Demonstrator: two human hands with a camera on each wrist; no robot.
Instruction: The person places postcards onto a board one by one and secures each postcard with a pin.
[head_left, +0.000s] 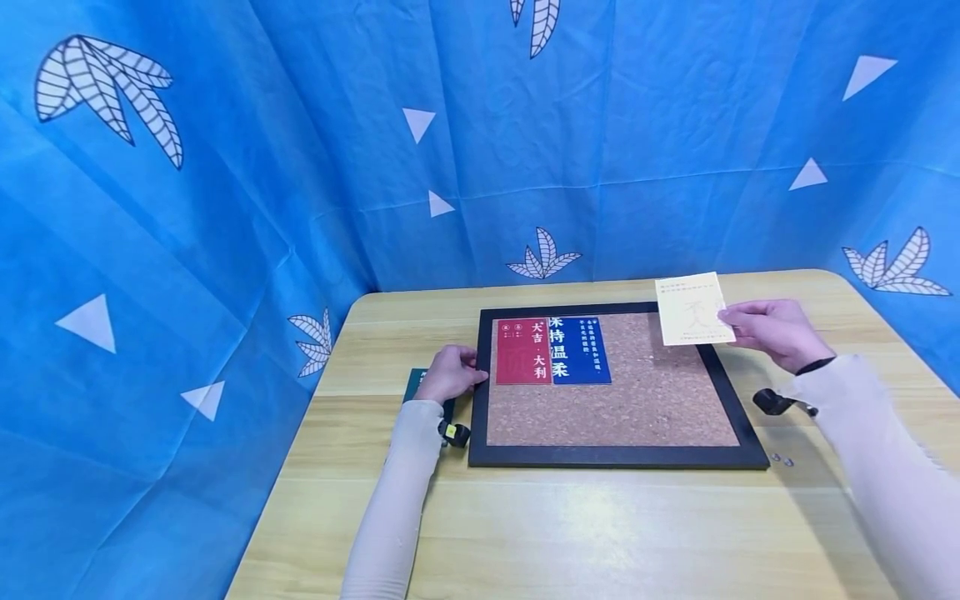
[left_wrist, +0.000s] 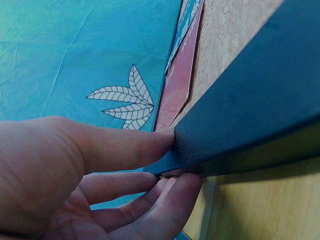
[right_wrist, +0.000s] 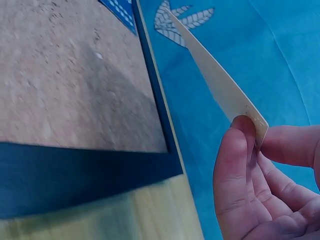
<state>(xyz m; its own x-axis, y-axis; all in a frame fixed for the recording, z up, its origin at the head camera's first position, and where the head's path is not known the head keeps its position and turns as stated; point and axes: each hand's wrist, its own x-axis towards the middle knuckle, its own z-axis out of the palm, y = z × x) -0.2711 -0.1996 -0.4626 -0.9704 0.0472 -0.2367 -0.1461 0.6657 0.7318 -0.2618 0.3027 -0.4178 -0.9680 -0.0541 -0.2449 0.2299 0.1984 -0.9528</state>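
A cork board (head_left: 637,417) with a black frame lies on the table. My left hand (head_left: 452,373) grips its left side; in the left wrist view the thumb presses the black frame (left_wrist: 240,95) and the fingers sit at its outer edge. A red card (head_left: 523,352) and a blue card (head_left: 582,352), both with white characters, lie side by side at the board's upper left. Above the board's upper right corner, my right hand (head_left: 780,332) pinches a cream card (head_left: 692,310) by its edge between thumb and fingers. The card casts a shadow on the cork.
A dark green card (head_left: 415,382) lies on the table, partly under the left hand and wrist. Two small shiny pieces (head_left: 782,459) sit by the board's lower right corner. Behind the wooden table (head_left: 570,533) hangs a blue curtain (head_left: 637,125) with leaf prints.
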